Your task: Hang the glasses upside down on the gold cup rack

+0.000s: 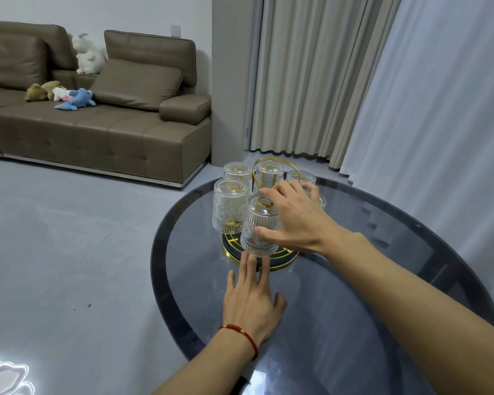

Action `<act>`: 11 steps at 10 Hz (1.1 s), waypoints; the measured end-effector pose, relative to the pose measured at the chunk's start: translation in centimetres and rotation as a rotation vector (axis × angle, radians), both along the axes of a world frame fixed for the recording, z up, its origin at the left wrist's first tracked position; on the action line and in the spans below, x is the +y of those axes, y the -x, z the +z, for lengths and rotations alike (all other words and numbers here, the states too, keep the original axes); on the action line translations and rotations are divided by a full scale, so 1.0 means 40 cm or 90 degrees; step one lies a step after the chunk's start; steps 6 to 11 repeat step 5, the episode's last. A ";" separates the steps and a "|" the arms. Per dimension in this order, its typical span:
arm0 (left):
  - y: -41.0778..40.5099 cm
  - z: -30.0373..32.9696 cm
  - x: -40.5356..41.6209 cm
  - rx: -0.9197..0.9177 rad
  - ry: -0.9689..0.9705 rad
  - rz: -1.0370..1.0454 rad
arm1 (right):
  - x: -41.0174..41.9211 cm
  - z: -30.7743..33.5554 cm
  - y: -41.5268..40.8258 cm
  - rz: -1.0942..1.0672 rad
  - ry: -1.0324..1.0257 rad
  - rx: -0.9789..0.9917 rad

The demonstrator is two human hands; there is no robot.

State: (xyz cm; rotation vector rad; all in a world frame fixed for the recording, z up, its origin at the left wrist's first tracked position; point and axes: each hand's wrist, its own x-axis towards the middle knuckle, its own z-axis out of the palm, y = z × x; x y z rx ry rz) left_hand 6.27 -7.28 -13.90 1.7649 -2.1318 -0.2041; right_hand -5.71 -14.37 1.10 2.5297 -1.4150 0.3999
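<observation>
Item: gold cup rack [271,259], standing on the round dark glass table [354,309]; I count several ribbed glasses hung upside down on it. Nearest glass [258,223]: inverted, at the rack's front. My right hand [294,220]: thumb and fingers spread around that glass, touching its side. My left hand [251,303]: flat, fingers apart, fingertips at the rack's base rim.

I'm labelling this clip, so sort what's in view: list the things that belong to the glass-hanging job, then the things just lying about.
Belongs to the job:
- gold cup rack
- nearest glass, held by the right hand
- other upside-down glasses on the rack
- left hand, flat on the glass table

Just lying about:
- sofa
- white rabbit toy
- small plush toys
- curtains
</observation>
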 end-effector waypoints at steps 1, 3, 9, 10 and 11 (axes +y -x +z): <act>-0.010 0.009 0.004 0.014 0.008 -0.012 | 0.009 -0.004 -0.002 -0.011 0.005 0.005; -0.039 0.042 0.029 0.059 -0.015 -0.023 | 0.036 -0.017 -0.009 -0.012 0.001 -0.018; -0.067 0.130 0.119 0.158 0.108 0.040 | 0.125 -0.011 0.019 0.025 -0.014 -0.157; -0.067 0.130 0.119 0.158 0.108 0.040 | 0.125 -0.011 0.019 0.025 -0.014 -0.157; -0.067 0.130 0.119 0.158 0.108 0.040 | 0.125 -0.011 0.019 0.025 -0.014 -0.157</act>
